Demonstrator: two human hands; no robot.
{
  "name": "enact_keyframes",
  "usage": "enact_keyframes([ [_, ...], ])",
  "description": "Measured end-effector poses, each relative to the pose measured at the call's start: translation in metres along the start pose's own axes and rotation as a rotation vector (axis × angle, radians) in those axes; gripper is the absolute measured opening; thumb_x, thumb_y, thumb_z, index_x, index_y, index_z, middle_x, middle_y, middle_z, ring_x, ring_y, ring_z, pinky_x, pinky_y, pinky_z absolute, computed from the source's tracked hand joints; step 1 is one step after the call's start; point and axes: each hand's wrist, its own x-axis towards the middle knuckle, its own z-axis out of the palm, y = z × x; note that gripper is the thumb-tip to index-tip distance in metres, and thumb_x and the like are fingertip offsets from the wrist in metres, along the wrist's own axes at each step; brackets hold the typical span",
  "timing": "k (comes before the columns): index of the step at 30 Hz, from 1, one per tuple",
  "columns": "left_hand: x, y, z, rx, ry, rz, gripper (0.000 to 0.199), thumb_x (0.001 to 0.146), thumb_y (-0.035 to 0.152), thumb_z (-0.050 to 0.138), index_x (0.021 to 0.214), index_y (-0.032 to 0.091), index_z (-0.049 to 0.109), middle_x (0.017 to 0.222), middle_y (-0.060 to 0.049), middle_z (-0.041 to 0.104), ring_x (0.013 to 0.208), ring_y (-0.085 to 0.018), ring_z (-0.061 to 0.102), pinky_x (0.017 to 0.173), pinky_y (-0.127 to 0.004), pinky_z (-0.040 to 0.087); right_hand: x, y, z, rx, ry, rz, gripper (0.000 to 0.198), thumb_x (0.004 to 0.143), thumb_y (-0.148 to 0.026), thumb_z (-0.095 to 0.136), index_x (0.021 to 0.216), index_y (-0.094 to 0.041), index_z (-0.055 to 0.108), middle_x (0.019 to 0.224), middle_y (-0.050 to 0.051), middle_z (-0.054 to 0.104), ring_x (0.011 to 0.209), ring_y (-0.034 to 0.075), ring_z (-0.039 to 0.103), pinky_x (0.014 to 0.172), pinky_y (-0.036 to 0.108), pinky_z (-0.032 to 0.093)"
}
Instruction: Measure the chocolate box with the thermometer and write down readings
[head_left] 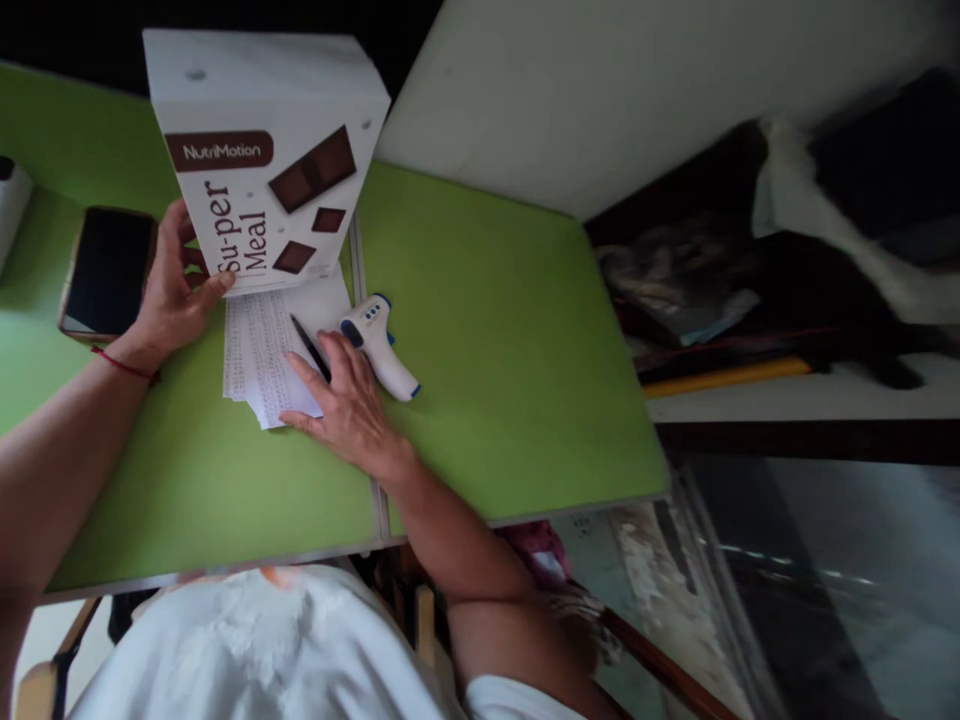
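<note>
At its lower left corner, my left hand (pixel 174 290) grips a white NutriMotion "Su-per Meal" box (pixel 262 180), thumb on the front face. The box stands over the top part of some printed sheets (pixel 259 350) and hides it. My right hand (pixel 346 405) rests on the sheets with its fingers apart. Beside those fingers lies a black pen (pixel 306 338), partly covered by the hand. A white and blue infrared thermometer (pixel 384 350) lies just right of my right hand. Left of my left hand is a dark-screened phone (pixel 109 270).
The green folding table (pixel 510 360) has a seam down its middle and ends at the right beside a pale wall (pixel 517 110). Beyond that, a shelf holds dark, blurred items and a yellow strip (pixel 727 378). A white object (pixel 10 205) shows at the left edge.
</note>
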Motion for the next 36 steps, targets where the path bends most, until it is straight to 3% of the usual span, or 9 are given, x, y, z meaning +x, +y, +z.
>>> enact_keyframes([
  [5,-0.001,0.002,0.000,0.004,0.008,0.027,0.074,0.084,0.060,0.070,0.136,0.032,0.025,0.129,-0.001,0.045,0.106,-0.019,0.051,0.073,-0.031,0.047,-0.005,-0.022,0.001,-0.088,-0.113,0.075,0.064,0.090,-0.059,0.050,0.141,-0.021,0.048,0.146,0.023,0.040,0.137,0.039,0.034,0.106,0.054,0.037],
  [10,-0.001,0.000,-0.002,0.036,-0.003,0.016,0.080,0.084,0.058,0.071,0.140,0.030,0.022,0.134,-0.003,0.043,0.113,-0.021,0.049,0.077,-0.030,0.048,-0.014,-0.035,-0.001,-0.120,-0.102,0.070,0.066,0.087,-0.064,0.050,0.138,-0.022,0.051,0.142,0.024,0.044,0.132,0.039,0.039,0.099,0.053,0.041],
  [15,-0.002,-0.005,-0.002,0.143,-0.034,-0.023,0.082,0.083,0.067,0.066,0.141,0.027,0.023,0.134,-0.006,0.044,0.101,-0.019,0.053,0.075,-0.031,0.048,-0.011,-0.031,-0.003,-0.085,-0.071,0.101,0.068,0.085,-0.066,0.051,0.134,-0.020,0.056,0.135,0.021,0.049,0.120,0.035,0.045,0.096,0.049,0.044],
  [20,-0.001,-0.010,-0.002,0.345,-0.006,-0.118,0.078,0.080,0.077,0.059,0.134,0.026,0.036,0.120,-0.005,0.050,0.097,-0.021,0.053,0.081,-0.036,0.044,-0.005,-0.014,-0.002,0.001,-0.076,0.116,0.037,0.097,-0.030,0.048,0.129,-0.019,0.060,0.110,0.015,0.058,0.100,0.025,0.053,0.087,0.038,0.049],
  [25,-0.010,-0.001,-0.002,0.490,0.105,-0.306,0.074,0.074,0.068,0.075,0.113,0.017,0.038,0.111,-0.006,0.038,0.099,-0.018,0.044,0.083,-0.038,0.042,-0.004,0.006,0.005,0.153,0.006,0.130,0.043,0.092,-0.013,0.039,0.126,-0.022,0.064,0.092,0.009,0.058,0.078,0.018,0.056,0.070,0.030,0.050],
  [28,-0.033,0.032,0.007,0.552,0.031,-0.176,0.051,0.083,0.051,0.073,0.106,0.020,0.041,0.104,-0.006,0.043,0.094,-0.020,0.047,0.076,-0.038,0.045,-0.003,0.014,0.003,0.376,0.172,0.110,0.043,0.093,-0.017,0.034,0.122,-0.021,0.065,0.093,0.007,0.058,0.084,0.017,0.059,0.078,0.031,0.052],
  [30,-0.055,0.062,0.019,0.591,-0.180,-0.048,0.031,0.088,0.041,0.066,0.102,0.020,0.049,0.099,-0.008,0.051,0.082,-0.021,0.052,0.066,-0.038,0.047,-0.003,0.014,0.001,0.510,0.249,0.130,0.043,0.093,-0.021,0.033,0.127,-0.021,0.060,0.100,0.008,0.058,0.092,0.018,0.059,0.085,0.034,0.053],
  [32,-0.077,0.088,0.032,0.647,-0.386,0.097,0.020,0.091,0.031,0.059,0.105,0.018,0.054,0.104,-0.012,0.057,0.089,-0.027,0.057,0.071,-0.043,0.050,-0.004,0.011,0.002,0.621,0.291,0.170,0.042,0.093,-0.029,0.040,0.132,-0.022,0.052,0.107,0.009,0.057,0.093,0.019,0.059,0.086,0.037,0.053],
  [36,-0.105,0.109,0.047,0.678,-0.538,0.349,0.021,0.095,0.011,0.045,0.108,0.016,0.060,0.115,-0.014,0.063,0.104,-0.029,0.060,0.085,-0.044,0.054,-0.008,0.000,0.005,0.838,0.429,0.238,0.034,0.087,-0.046,0.057,0.113,-0.024,0.055,0.090,0.004,0.057,0.076,0.016,0.056,0.075,0.035,0.053],
])
